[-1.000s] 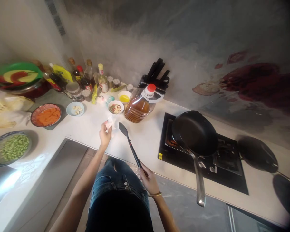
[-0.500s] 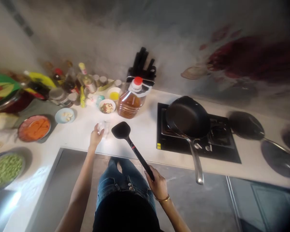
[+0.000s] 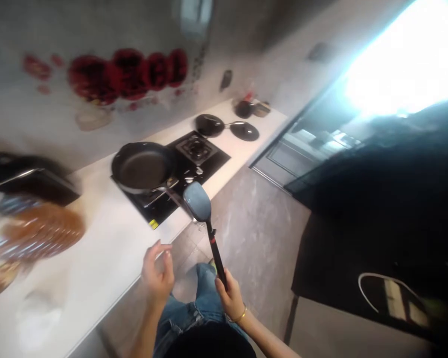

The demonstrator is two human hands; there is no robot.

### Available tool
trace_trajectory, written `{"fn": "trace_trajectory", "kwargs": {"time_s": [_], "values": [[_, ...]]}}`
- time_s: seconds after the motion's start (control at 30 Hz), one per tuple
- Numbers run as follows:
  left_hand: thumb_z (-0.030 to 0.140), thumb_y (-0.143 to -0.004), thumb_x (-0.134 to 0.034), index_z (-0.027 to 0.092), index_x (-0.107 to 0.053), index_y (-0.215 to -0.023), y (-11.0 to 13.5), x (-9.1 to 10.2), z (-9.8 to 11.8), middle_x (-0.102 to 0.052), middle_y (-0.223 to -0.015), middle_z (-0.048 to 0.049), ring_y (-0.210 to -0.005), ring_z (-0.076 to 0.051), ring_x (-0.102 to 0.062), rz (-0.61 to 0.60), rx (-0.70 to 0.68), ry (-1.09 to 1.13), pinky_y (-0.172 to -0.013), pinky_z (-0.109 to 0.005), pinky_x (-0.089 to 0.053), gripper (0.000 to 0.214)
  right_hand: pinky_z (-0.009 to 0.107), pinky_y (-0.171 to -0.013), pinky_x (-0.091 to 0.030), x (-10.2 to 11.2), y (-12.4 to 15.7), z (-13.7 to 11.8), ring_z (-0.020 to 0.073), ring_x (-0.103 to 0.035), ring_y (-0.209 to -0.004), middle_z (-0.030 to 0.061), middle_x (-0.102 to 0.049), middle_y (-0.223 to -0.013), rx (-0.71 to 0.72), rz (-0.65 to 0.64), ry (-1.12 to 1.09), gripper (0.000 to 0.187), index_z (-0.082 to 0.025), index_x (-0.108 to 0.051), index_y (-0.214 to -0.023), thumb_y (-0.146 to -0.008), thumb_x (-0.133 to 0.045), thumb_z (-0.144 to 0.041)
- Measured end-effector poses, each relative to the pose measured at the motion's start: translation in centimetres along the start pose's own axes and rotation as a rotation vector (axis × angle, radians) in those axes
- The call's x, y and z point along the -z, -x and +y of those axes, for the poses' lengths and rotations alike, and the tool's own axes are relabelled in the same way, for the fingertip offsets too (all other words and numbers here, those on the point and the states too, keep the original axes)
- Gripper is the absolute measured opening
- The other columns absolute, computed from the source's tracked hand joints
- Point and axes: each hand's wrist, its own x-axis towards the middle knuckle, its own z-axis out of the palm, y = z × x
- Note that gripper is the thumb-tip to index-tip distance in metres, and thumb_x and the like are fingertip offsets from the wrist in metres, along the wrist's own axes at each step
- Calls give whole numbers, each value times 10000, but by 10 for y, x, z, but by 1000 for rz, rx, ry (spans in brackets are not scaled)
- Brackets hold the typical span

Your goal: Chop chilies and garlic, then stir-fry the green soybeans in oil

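I am looking at a white counter (image 3: 97, 258) running beneath a grey wall (image 3: 30, 119) bearing blurred red flower shapes (image 3: 127, 72). Right of the counter, grey stone floor (image 3: 257, 233) is stretching toward a window (image 3: 406, 59) that is glaring bright.

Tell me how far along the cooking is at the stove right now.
Early stage, it seems. Done: the black frying pan sits on the burner of the hob. In hand: the right hand grips the spatula, blade raised near the pan's handle; the left hand is open and holds nothing. Left: the pan looks empty, no food in it.
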Motion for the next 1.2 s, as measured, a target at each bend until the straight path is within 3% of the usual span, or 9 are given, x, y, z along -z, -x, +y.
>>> {"fn": "trace_trajectory", "kwargs": {"time_s": [0.13, 0.27, 0.4, 0.57, 0.7, 0.83, 0.9, 1.0, 1.2], "values": [[237, -892, -521, 279, -485, -1214, 7, -141, 52, -694, -879, -34, -847, -211, -689, -148, -190, 153, -897, -434, -521, 327, 283, -538, -442, 86, -12, 40, 168, -494, -568, 3, -535, -601, -120, 267, -173, 443, -196, -656, -845, -715, -667, -619], [336, -892, -533, 255, -473, -1225, 17, -278, 98, -706, -910, -67, -889, -219, -689, -397, -59, 208, -875, -423, -532, 348, 239, -418, -353, 178, -36, 75, 143, -438, -501, -29, -440, -529, -224, 450, -391, 508, -198, -647, -824, -671, -691, -680], [429, -854, -568, 215, -487, -1221, 21, -387, 131, -721, -901, -79, -891, -212, -695, -657, 55, 256, -867, -394, -534, 432, 209, -359, -251, 262, -63, 95, 94, -342, -430, -61, -359, -499, -278, 605, -555, 550, -203, -581, -741, -630, -701, -728], [510, -784, -617, 200, -503, -1209, 2, -490, 138, -737, -887, -78, -877, -221, -707, -864, 93, 182, -884, -400, -523, 538, 205, -349, -215, 344, -112, 116, 55, -246, -373, -99, -289, -454, -365, 725, -668, 639, -216, -479, -670, -582, -649, -826], [590, -713, -646, 204, -488, -1213, -43, -577, 122, -743, -883, -74, -896, -240, -715, -908, 163, 140, -890, -414, -531, 651, 217, -388, -280, 413, -185, 137, 70, -304, -368, -89, -336, -405, -271, 815, -656, 625, -214, -485, -688, -648, -595, -828], [684, -613, -674, 228, -529, -1123, -110, -703, 125, -743, -812, -54, -872, -272, -728, -857, 174, 128, -851, -432, -556, 699, 200, -364, -248, 504, -284, 160, 51, -278, -355, -87, -319, -423, -218, 963, -681, 641, -230, -377, -595, -627, -610, -826], [701, -578, -688, 233, -542, -1088, -141, -781, 151, -739, -785, -47, -841, -277, -731, -847, 125, 149, -843, -442, -559, 708, 190, -350, -222, 555, -331, 169, 41, -249, -357, -95, -289, -446, -254, 1075, -721, 668, -233, -356, -584, -564, -644, -835], [661, -610, -696, 224, -542, -1119, -169, -901, 220, -740, -810, -41, -851, -252, -725, -912, 3, 237, -890, -439, -538, 688, 189, -342, -213, 627, -386, 178, 41, -234, -362, -108, -244, -459, -296, 1185, -784, 675, -238, -362, -592, -493, -708, -809], [526, -726, -688, 175, -528, -1205, -161, -1128, 363, -743, -904, -78, -891, -210, -711, -1288, -68, 523, -864, -393, -539, 615, 200, -347, -268, 739, -456, 212, 58, -303, -373, -94, -298, -459, -334, 1358, -847, 648, -233, -409, -596, -431, -776, -741]]}}
